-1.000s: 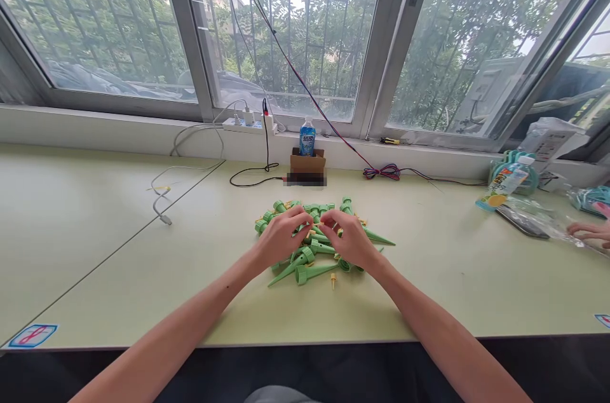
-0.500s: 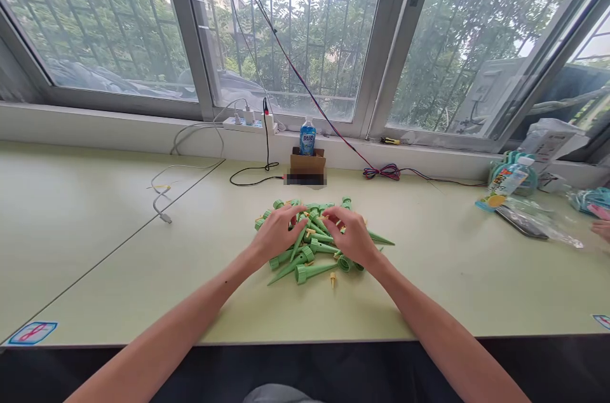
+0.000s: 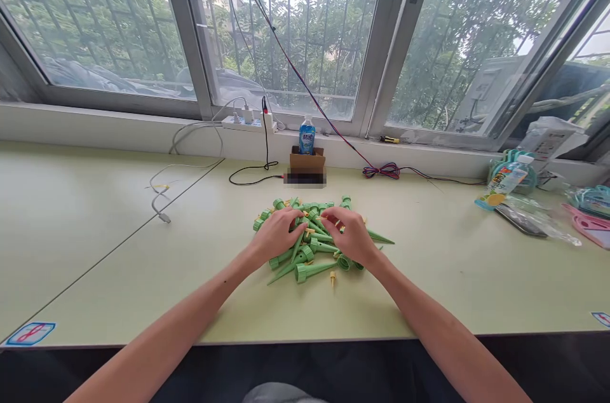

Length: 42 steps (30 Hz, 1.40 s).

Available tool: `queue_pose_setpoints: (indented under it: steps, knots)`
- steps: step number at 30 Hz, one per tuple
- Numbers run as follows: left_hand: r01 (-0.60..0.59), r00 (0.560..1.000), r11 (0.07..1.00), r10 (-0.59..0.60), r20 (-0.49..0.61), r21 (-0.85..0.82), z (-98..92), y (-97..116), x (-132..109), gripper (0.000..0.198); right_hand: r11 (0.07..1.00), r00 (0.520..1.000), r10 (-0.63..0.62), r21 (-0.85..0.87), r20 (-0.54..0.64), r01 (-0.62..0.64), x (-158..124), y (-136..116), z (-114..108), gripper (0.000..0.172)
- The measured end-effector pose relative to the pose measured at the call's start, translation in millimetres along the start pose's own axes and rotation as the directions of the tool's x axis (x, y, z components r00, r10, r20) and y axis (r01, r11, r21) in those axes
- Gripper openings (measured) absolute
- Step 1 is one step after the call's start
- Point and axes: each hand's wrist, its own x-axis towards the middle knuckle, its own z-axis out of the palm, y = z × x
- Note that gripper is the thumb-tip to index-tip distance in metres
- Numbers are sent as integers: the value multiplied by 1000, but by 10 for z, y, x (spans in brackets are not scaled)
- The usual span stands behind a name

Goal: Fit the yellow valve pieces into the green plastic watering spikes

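Observation:
A heap of green plastic plant watering spikes point(image 3: 314, 271), with ribbed caps and long pointed ends, lies before me on the table. Small yellow nozzles are mixed in, and one yellow nozzle point(image 3: 333, 278) lies apart at the front. At the heap's left side, my left hand point(image 3: 280, 231) is closed around a green spike point(image 3: 294, 202), mostly covered by the fingers. My right hand point(image 3: 351, 234), over the right side, pinches a small yellow nozzle point(image 3: 322, 218) between thumb and fingertips. The two hands face each other with a narrow gap between them.
Behind the heap, a blue bottle point(image 3: 307, 136) stands at a small cardboard box point(image 3: 307, 161). Cables point(image 3: 381, 171) lie along the back. To the right are a tilted drink bottle point(image 3: 508, 184), a phone point(image 3: 520, 220) and a pink item point(image 3: 591, 225).
My fingers close in more: the left hand's tighten on the spike, and a yellow nozzle shows at my right fingertips. Another person's hand has left the right edge, leaving the pink item in view.

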Motion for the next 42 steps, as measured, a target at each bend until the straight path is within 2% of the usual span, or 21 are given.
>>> queue_pose_setpoints:
  steps: [8, 17, 26, 42]
  knots:
    - [16, 999, 994, -19, -28, -111, -27, 27, -9, 21, 1000, 1000, 11, 16, 0, -11, 9, -10, -2, 12]
    - [7, 986, 976, -44, -164, -217, -69, 105, -1, 15, 1000, 1000, 8, 18, -6, -7, 1, 11, -2, 12]
    - [-69, 963, 951, -15, -269, -300, -107, 142, 4, 15, 999, 999, 11, 34, -31, -10, 14, -3, -8, 14]
    - [-113, 950, 946, 13, -312, -305, -120, 185, -5, 16, 999, 998, 12, 46, -56, -10, 15, -45, -26, 16]
